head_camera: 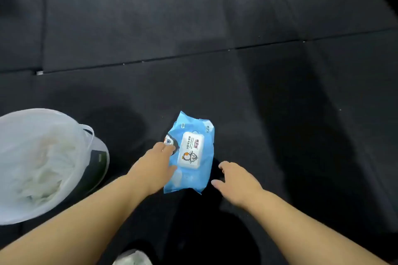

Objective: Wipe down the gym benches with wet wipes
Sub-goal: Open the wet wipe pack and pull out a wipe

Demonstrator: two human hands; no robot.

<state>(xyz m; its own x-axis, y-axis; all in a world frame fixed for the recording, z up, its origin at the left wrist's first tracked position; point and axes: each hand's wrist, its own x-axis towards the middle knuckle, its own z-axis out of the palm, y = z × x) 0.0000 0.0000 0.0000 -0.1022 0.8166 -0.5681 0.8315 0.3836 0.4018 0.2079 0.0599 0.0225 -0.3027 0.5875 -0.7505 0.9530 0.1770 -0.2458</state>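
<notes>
The left hand [154, 164] lies on the near-left part of the blue wet-wipe pack [190, 153], fingers laid over the soft crinkled film, whether gripping I cannot tell; the right hand [235, 180] hovers just beside its right edge, fingers loosely spread, holding nothing; the pack lies flat on the black rubber floor mat [215, 84], long axis pointing away, its white rigid flip lid [190, 150] closed; a bag-lined bin [43, 163] stands to the left.
</notes>
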